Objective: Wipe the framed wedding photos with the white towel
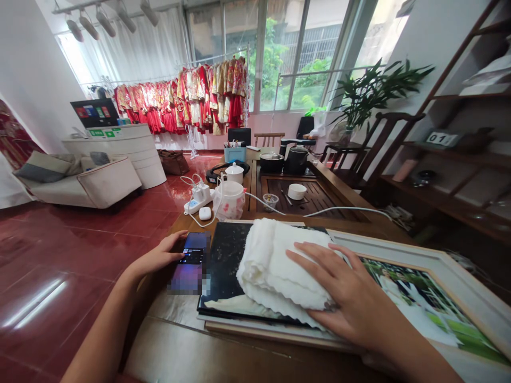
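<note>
Pressing white cloth point(275, 266) on black frame point(223, 266); phone point(190, 260), teapot point(229, 201) nearby.

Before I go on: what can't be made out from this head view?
- The phone: lower screen is blurred out; the left hand covers its upper left edge.
- The black panel: its right part lies hidden under the white cloth and the right hand.
- The framed photo: cut off by the right and bottom picture edges; the right hand covers its left end.
- The number card on the shelf: too small to read fully.
</note>
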Motion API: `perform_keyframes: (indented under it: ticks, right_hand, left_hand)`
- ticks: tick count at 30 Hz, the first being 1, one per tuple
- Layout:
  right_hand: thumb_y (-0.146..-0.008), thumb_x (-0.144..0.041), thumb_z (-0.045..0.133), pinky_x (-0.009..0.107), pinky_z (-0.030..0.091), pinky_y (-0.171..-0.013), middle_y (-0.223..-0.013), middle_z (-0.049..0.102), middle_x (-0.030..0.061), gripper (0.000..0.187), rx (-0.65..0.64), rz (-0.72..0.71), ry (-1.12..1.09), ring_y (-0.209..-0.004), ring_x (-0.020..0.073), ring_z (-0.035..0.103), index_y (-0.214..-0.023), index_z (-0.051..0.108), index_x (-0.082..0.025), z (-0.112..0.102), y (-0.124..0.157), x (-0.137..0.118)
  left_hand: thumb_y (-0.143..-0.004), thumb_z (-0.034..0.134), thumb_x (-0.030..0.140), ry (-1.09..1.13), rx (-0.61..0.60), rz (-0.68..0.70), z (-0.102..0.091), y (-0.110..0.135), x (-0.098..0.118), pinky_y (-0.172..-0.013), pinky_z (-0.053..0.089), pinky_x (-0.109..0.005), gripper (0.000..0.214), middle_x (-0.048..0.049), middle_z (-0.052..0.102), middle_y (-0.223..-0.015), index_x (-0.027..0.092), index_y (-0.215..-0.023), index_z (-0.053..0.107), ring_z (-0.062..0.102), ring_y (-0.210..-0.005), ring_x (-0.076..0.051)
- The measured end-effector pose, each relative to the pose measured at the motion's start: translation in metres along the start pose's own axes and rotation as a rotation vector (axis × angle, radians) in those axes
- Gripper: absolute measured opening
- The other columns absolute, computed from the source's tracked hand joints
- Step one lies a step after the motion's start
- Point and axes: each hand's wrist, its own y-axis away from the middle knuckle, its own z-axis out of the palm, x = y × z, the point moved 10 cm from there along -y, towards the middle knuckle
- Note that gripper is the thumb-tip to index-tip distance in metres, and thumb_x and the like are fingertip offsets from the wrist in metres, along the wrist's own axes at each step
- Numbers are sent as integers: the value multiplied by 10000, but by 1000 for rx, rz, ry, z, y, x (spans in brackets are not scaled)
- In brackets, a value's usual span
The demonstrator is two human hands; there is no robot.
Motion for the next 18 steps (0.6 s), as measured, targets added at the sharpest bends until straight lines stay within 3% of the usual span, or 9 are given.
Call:
perform_keyframes:
  ticks: [8,18]
  right_hand:
    - [-793,-312,598,526,265,-1062,-1465,436,104,773,-2,3,14,-1323,295,405,-1495,281,-252,1,1,1]
    - [-789,-303,591,518,249,-1069,-1470,425,102,774,-5,-5,18,-1334,285,383,-1495,281,-246,2,1,0]
  left_hand:
    - [-815,565,392,117,14,-16,-3,3,12,-1121,328,-452,597,-111,522,-1414,192,-1366,451,461,-1326,-284]
    - [-819,560,533,78,85,-36,-10,3,8,-1100,368,-420,612,-91,583,-1351,223,-1341,485,496,-1295,-284]
